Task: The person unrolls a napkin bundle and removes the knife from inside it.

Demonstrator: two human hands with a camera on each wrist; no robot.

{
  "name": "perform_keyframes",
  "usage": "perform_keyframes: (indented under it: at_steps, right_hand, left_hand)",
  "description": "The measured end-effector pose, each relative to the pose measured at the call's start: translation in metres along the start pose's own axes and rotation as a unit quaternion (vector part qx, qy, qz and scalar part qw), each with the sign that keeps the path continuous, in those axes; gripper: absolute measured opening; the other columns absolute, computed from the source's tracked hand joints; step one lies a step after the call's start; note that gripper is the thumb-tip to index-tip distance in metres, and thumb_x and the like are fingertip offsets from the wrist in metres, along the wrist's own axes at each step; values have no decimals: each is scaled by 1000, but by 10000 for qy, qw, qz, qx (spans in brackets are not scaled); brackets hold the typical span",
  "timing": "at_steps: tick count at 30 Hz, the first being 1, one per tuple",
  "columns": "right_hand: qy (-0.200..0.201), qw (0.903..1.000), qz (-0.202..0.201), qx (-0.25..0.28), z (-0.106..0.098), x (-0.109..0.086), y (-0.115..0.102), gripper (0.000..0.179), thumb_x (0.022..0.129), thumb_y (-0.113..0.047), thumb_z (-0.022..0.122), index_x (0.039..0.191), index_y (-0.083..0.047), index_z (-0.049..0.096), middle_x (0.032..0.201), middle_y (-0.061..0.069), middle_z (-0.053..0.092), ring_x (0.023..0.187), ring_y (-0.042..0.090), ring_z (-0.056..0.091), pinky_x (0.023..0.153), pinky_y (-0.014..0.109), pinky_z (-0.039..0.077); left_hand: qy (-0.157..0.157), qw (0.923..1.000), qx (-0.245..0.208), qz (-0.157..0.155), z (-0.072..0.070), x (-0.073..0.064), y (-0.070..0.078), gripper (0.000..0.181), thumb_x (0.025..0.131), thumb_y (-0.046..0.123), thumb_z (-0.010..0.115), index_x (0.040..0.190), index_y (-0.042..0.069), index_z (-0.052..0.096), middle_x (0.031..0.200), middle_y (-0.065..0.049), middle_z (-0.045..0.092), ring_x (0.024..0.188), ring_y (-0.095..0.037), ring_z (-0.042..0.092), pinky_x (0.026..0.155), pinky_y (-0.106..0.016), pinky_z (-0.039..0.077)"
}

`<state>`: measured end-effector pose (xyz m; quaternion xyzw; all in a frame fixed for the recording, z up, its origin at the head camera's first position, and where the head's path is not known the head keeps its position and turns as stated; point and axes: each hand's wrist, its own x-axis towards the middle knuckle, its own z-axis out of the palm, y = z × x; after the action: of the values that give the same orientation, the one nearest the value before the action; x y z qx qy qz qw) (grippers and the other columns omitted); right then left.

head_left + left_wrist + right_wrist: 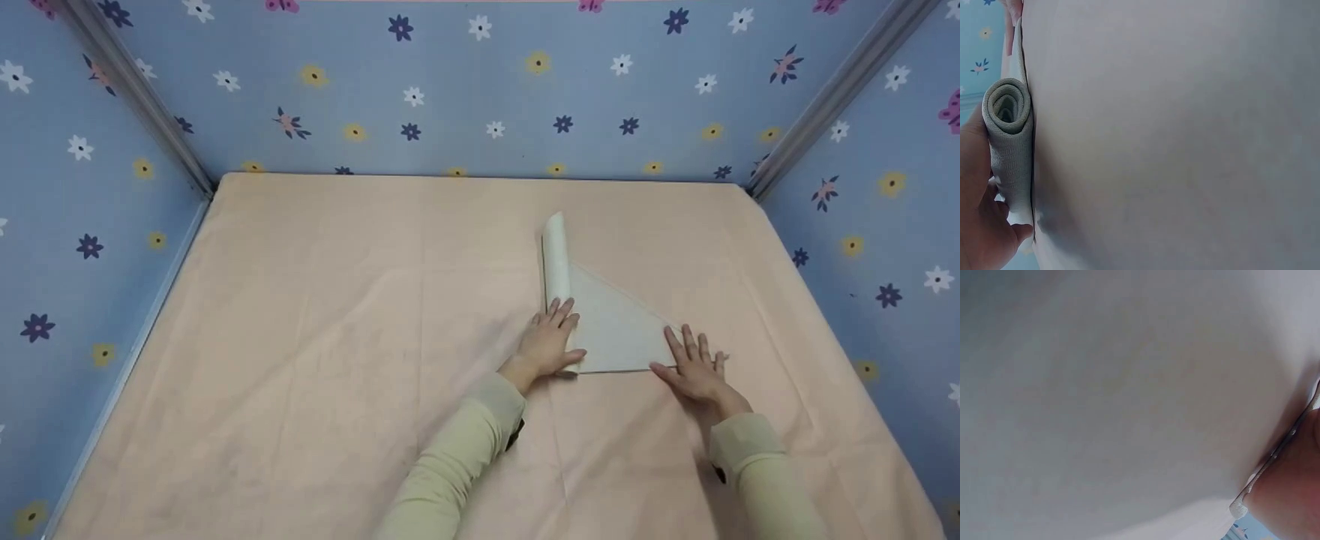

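A pale green-white cloth point(615, 326) lies on the table, its left side rolled into a tube point(556, 255) and the rest flat, narrowing to the right. My left hand point(546, 345) rests on the near part of the roll, fingers extended and thumb spread over the flat part. In the left wrist view the spiral end of the rolled cloth point(1008, 109) shows beside the left hand point(985, 208). My right hand point(697, 373) lies with spread fingers on the cloth's right corner, which it partly hides. The right wrist view catches only part of that hand point(1292, 489) above the cloth's thin edge point(1273, 458).
A peach tablecloth point(300, 337) with faint creases covers the table. Blue flower-patterned panels point(480, 82) stand behind and on both sides, with grey posts point(142, 97) at the back corners.
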<state>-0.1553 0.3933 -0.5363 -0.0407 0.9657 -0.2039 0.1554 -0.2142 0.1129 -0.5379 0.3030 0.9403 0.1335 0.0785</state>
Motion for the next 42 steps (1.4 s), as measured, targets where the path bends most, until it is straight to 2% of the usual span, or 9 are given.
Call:
perform_keyframes:
  at_steps: [6, 13, 21, 42]
  right_hand:
    - [164, 9992, -245, 287, 3, -2, 2, 78, 87, -56, 37, 143, -22, -5, 143, 21, -18, 125, 42, -24, 88, 59, -24]
    - [-52, 10000, 72, 6, 0, -1, -1, 78, 89, -52, 38, 143, -9, 1, 143, 25, -14, 126, 44, -19, 91, 61, -19]
    - [-40, 10000, -24, 60, -1, -1, -1, 76, 91, -46, 40, 142, -8, 0, 142, 26, -14, 125, 46, -19, 90, 62, -19]
    - [-58, 10000, 44, -12, 0, 0, -1, 77, 90, -50, 39, 142, -8, 0, 143, 25, -14, 126, 45, -19, 91, 61, -19]
  left_hand:
    - [68, 10000, -5, -5, 0, -2, -2, 66, 87, 53, 42, 139, 13, 29, 148, -4, 11, 134, -23, 6, 103, -41, 22]
    - [86, 9999, -116, -24, 0, -4, -5, 65, 87, 52, 43, 139, 14, 29, 148, -3, 10, 134, -23, 6, 102, -43, 23]
    - [7, 9997, -236, -7, -2, -7, -8, 66, 88, 52, 41, 140, 14, 26, 148, -3, 8, 134, -22, 4, 103, -43, 22]
    - [117, 9981, -607, 21, -1, -14, -19, 66, 88, 51, 41, 141, 15, 25, 148, -3, 8, 134, -24, 6, 102, -44, 22]
